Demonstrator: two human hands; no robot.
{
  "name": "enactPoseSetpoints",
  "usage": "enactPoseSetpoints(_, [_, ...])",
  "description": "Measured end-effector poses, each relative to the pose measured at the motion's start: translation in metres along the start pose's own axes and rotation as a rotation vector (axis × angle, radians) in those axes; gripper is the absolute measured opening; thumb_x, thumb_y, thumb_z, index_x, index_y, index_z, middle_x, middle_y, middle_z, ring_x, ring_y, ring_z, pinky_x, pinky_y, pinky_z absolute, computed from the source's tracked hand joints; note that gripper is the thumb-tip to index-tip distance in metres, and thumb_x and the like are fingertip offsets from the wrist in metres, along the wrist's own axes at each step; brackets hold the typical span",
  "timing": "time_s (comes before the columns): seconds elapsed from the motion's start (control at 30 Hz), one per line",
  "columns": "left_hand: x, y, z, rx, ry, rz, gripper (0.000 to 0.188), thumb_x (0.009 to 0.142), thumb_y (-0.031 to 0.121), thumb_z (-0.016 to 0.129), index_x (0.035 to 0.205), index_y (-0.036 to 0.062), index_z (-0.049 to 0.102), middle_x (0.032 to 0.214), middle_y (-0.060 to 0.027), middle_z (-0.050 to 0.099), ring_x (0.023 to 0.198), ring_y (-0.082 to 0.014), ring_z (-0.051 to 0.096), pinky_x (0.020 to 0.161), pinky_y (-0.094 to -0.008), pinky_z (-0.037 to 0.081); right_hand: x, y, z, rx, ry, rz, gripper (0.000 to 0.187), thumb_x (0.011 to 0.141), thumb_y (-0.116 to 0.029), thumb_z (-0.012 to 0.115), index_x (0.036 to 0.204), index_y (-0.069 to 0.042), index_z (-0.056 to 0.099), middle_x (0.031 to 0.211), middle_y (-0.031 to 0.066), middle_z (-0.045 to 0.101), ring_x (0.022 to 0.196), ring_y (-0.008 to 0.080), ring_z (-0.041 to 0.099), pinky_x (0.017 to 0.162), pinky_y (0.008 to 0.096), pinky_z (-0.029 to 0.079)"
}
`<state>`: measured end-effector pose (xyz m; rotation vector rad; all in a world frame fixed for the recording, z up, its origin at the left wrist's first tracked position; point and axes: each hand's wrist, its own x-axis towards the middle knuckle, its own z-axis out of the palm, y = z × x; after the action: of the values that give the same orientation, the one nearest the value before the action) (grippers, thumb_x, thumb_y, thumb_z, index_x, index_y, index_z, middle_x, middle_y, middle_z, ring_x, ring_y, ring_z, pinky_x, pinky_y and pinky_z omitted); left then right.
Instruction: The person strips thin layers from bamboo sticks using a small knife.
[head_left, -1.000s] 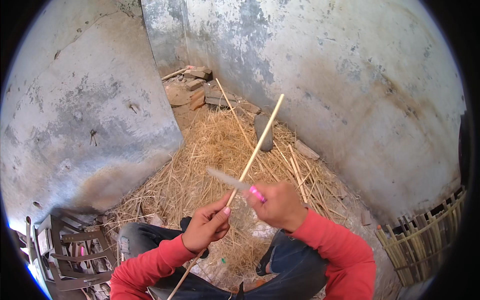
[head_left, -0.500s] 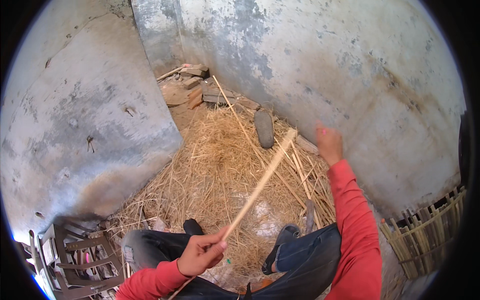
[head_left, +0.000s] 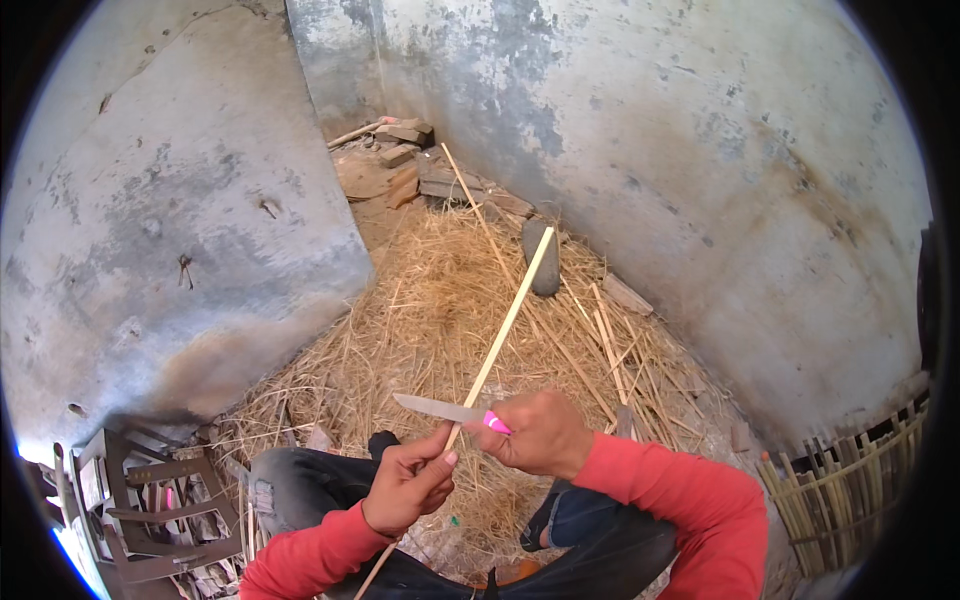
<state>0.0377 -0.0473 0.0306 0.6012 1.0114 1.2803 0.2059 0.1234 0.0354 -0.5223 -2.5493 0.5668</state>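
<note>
My left hand [head_left: 412, 482] pinches a long pale bamboo strip [head_left: 508, 322], which slants from my lap up and away to the right. In my right hand [head_left: 540, 432] is a knife [head_left: 440, 406] with a pink-and-white handle, gripped in closed fingers. Its blade points left and lies across the strip, just beyond my left fingers. Both hands are close together above my bent legs. Past the strip's far end, an oblong grey stone [head_left: 544, 270] rests on the heap of shavings.
Straw-like shavings [head_left: 425, 290] cover the floor ahead, with loose strips [head_left: 610, 345] at the right. Bricks [head_left: 405, 132] lie in the far corner between worn grey walls [head_left: 650, 180]. A brown frame-like object [head_left: 165, 520] stands at left, a slatted bamboo basket [head_left: 850, 490] at right.
My right hand has come down and inward from the far right, bringing the knife to the strip beside my left hand. The strip, blurred before, now shows sharply and stands a little steeper.
</note>
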Motion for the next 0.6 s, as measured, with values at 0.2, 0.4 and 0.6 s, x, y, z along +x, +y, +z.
enactPoseSetpoints(0.2, [-0.005, 0.018, 0.012, -0.077, 0.064, -0.068, 0.049, 0.107, 0.007, 0.051, 0.155, 0.0113, 0.043, 0.063, 0.0069, 0.029, 0.049, -0.0041, 0.026, 0.044, -0.0243, 0.021, 0.015, 0.048, 0.000, -0.224, 0.167, -0.130, 0.059, 0.093, -0.062, 0.061, 0.061, -0.013, 0.061, 0.051, 0.0050, 0.057, 0.042, 0.0241, 0.057, 0.039, 0.0396, 0.044])
enactPoseSetpoints(0.4, [-0.003, 0.018, 0.014, -0.074, 0.036, -0.148, 0.053, 0.107, 0.012, 0.052, 0.158, 0.0181, 0.039, 0.064, 0.0067, 0.028, 0.049, -0.0046, 0.026, 0.043, -0.0226, 0.021, 0.028, 0.113, -0.039, -0.348, 0.312, 0.086, 0.058, 0.098, -0.058, 0.055, 0.063, -0.013, 0.064, 0.053, 0.0080, 0.057, 0.046, 0.0252, 0.057, 0.043, 0.0411, 0.043])
enactPoseSetpoints(0.6, [-0.013, 0.011, 0.008, -0.153, 0.060, -0.168, 0.048, 0.107, 0.014, 0.052, 0.154, 0.0190, 0.045, 0.064, 0.0064, 0.026, 0.049, -0.0054, 0.024, 0.042, -0.0224, 0.022, 0.026, 0.068, -0.005, -0.153, 0.218, -0.003, 0.055, 0.098, -0.054, 0.058, 0.064, -0.011, 0.062, 0.054, 0.0109, 0.056, 0.046, 0.0296, 0.056, 0.044, 0.0422, 0.044])
